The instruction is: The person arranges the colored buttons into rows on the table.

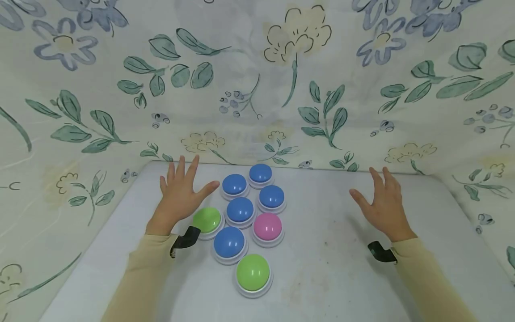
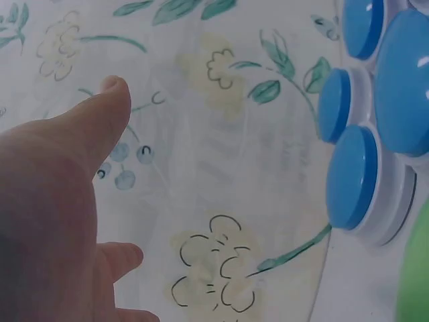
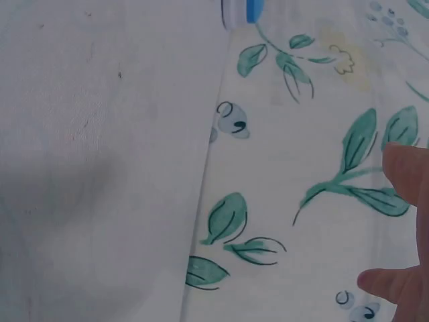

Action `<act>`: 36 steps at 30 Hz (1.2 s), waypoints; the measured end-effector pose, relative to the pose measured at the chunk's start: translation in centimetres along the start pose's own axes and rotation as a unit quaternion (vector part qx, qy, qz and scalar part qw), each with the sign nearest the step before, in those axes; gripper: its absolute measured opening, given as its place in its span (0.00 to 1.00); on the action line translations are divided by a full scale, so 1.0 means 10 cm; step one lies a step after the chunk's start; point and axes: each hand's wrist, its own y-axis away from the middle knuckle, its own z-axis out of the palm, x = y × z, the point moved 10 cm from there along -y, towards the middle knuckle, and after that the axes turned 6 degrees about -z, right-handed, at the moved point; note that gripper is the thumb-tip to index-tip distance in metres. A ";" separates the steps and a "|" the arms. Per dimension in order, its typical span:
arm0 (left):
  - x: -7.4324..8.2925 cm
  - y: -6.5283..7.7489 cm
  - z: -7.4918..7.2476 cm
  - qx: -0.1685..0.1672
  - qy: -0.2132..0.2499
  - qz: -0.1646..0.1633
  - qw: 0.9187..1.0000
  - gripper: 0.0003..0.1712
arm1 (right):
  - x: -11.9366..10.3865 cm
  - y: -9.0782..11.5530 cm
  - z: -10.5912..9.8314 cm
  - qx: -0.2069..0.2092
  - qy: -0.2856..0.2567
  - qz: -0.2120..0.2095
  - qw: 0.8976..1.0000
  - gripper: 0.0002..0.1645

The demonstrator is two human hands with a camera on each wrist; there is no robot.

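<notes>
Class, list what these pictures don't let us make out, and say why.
Left wrist view: a green button, mostly cut off by the picture's right edge.
Right wrist view: a blue button, mostly cut off by the top edge; the right grip, partly by the right edge.
Head view: dark specks on the table, too small to identify.

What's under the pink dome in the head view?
Under the pink dome shows the rim of a round white base, standing on the white tabletop. The dome's underside and the patch of tabletop beneath the base are covered, so neither can be seen.
</notes>
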 end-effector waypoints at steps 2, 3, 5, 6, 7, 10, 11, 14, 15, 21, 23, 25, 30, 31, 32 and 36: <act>0.02 0.00 0.02 0.000 0.011 -0.001 1.000 0.60 | -0.04 -0.02 0.03 -0.003 -0.006 0.000 1.000 0.52; 0.03 0.00 0.03 0.000 0.015 -0.001 1.000 0.59 | -0.05 -0.02 0.05 -0.005 -0.008 0.000 1.000 0.52; 0.06 0.00 0.05 -0.001 0.025 -0.002 1.000 0.58 | -0.09 -0.04 0.09 -0.007 -0.013 0.001 1.000 0.51; 0.08 -0.01 0.06 -0.002 0.029 -0.002 1.000 0.58 | -0.11 -0.04 0.11 -0.008 -0.016 0.000 1.000 0.51; 0.09 -0.01 0.07 -0.002 0.033 -0.001 0.999 0.58 | -0.13 -0.04 0.13 -0.009 -0.021 -0.001 1.000 0.51; 0.14 -0.01 0.10 0.000 0.046 0.001 0.999 0.57 | -0.20 -0.06 0.20 -0.011 -0.034 -0.003 0.999 0.50; 0.16 -0.02 0.11 0.001 0.051 0.002 0.999 0.56 | -0.22 -0.07 0.23 -0.012 -0.040 -0.004 0.999 0.49; 0.20 -0.03 0.14 0.004 0.065 0.005 0.998 0.55 | -0.28 -0.09 0.32 -0.024 -0.055 -0.004 0.998 0.49; 0.22 -0.03 0.16 0.005 0.070 0.006 0.998 0.54 | -0.30 -0.10 0.35 -0.028 -0.061 -0.003 0.998 0.49; 0.31 -0.05 0.28 -0.006 0.094 0.010 0.996 0.54 | -0.44 -0.15 0.54 -0.042 -0.089 -0.007 0.995 0.49; 0.35 -0.06 0.32 -0.011 0.098 0.009 0.995 0.54 | -0.49 -0.16 0.60 -0.045 -0.099 -0.009 0.994 0.48; 0.38 -0.07 0.35 -0.015 0.105 0.008 0.994 0.54 | -0.54 -0.17 0.65 -0.047 -0.110 -0.009 0.993 0.47; 0.49 -0.08 0.41 -0.022 0.115 0.014 0.993 0.54 | -0.66 -0.21 0.76 -0.054 -0.126 -0.007 0.990 0.47; 0.51 -0.09 0.43 -0.024 0.118 0.014 0.993 0.54 | -0.68 -0.21 0.78 -0.056 -0.130 -0.006 0.990 0.47; 0.52 -0.09 0.45 -0.025 0.117 0.015 0.993 0.54 | -0.70 -0.22 0.81 -0.058 -0.133 -0.006 0.989 0.47; 0.54 -0.09 0.51 -0.036 0.120 0.004 0.992 0.55 | -0.78 -0.24 0.90 -0.068 -0.139 -0.003 0.988 0.47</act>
